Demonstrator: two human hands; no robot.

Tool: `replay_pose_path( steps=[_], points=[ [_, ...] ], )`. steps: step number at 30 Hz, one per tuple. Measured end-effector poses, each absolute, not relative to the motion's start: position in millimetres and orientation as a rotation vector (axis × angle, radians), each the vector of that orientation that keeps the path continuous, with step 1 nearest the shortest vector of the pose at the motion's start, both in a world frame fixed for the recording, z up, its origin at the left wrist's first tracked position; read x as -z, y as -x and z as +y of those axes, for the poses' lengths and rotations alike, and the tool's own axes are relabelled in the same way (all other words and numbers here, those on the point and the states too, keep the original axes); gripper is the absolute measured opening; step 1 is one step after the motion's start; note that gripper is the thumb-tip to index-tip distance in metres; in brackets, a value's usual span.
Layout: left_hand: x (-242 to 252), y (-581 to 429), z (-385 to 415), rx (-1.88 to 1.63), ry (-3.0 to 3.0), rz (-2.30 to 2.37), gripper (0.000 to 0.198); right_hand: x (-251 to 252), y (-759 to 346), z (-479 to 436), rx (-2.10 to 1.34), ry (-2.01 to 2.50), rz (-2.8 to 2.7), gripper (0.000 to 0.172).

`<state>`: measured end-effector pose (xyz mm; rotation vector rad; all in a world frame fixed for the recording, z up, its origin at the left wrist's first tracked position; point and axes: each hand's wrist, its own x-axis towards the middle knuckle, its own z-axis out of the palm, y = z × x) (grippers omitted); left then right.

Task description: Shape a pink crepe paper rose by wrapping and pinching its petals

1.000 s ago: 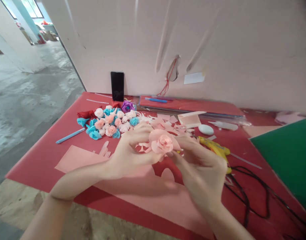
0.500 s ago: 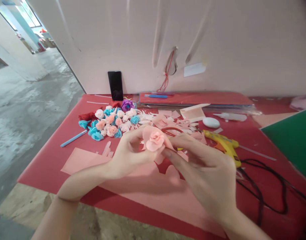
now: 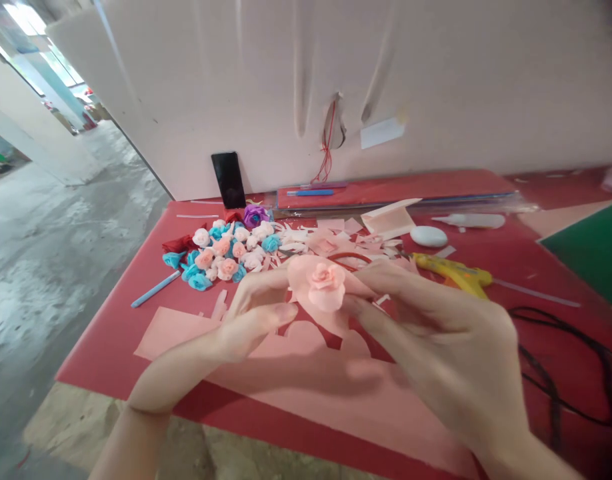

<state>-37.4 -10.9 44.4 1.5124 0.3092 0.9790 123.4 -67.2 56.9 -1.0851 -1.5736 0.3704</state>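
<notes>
A pink paper rose (image 3: 327,283) with a small curled centre and a wide loose outer petal is held up over the table. My right hand (image 3: 436,333) pinches its base and petal edge between thumb and fingers. On the other side, my left hand (image 3: 253,320) has its thumb lifted off the flower and apart from its fingers. The left fingertips reach to the outer petal's edge, partly hidden behind it. Below both hands lies a large pink paper sheet (image 3: 306,373) with scalloped cut-outs.
Finished paper roses (image 3: 226,250) in several colours are heaped left, near a blue pen (image 3: 156,288) and an upright phone (image 3: 229,180). Pink scraps (image 3: 331,241) and red-handled scissors (image 3: 343,257) lie behind my hands. A yellow glue gun (image 3: 453,272) with a black cord (image 3: 571,333) lies right.
My left thumb has come away from beneath the rose. The right hand still grips the flower, whose outer petal now spreads wider. The view has shifted slightly.
</notes>
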Motion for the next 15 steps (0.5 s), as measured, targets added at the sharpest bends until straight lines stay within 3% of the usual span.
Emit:
replay_pose_path(
  steps=[6,15],
  points=[
    [-37,34,-8,-1.171,-1.579,0.269,0.026,-62,-127,-66,-0.674,1.031,-1.453,0.014],
    [-32,29,-6,-1.175,-1.618,0.355,0.037,-60,-121,-65,-1.2,0.972,-1.224,0.011]
  ],
)
